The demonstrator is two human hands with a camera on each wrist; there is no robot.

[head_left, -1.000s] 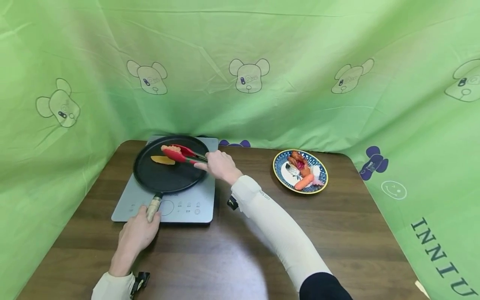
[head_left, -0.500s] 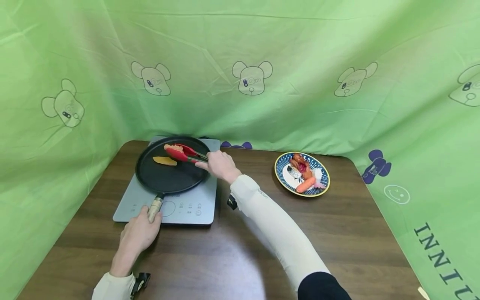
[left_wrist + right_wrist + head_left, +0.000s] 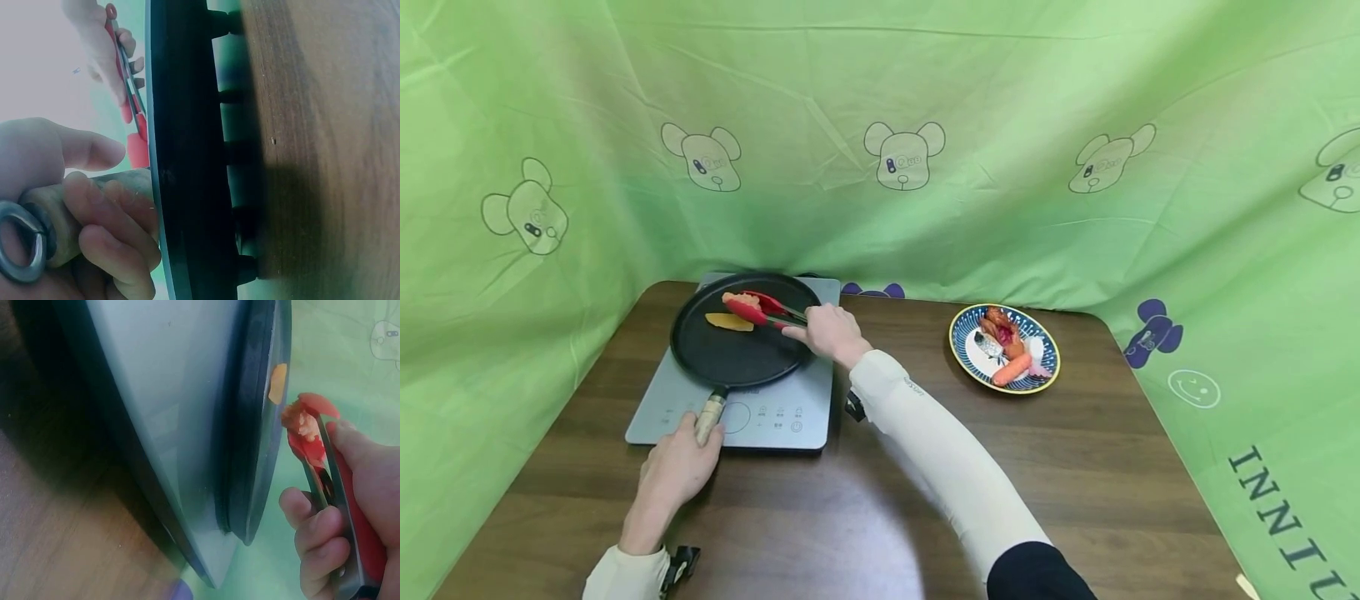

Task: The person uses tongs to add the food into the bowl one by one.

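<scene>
The left hand (image 3: 676,467) grips the pale wood-look handle (image 3: 709,419) of a round black frying pan (image 3: 737,358); in the left wrist view its fingers curl round the handle, which ends in a metal ring (image 3: 39,253). Over the far half of the pan, the right hand (image 3: 835,332) holds kitchen tongs with red tips (image 3: 747,312). Pinched between those tips is a lumpy orange-brown food piece (image 3: 303,422), like fried chicken. A flat yellow-orange wedge (image 3: 728,322) lies in the pan, just on the near side of the tongs.
Under the pan is a light grey induction cooktop (image 3: 808,417) with touch controls at its front. A blue-patterned plate (image 3: 958,350) at the right bears several foods, among them an orange sausage-shaped piece (image 3: 1011,369). Behind the wooden table (image 3: 880,500) hangs a green curtain (image 3: 805,217).
The right hand has shifted slightly left with the tongs and the food piece, after a small move of the whole view. The left hand stays on the pan handle.
</scene>
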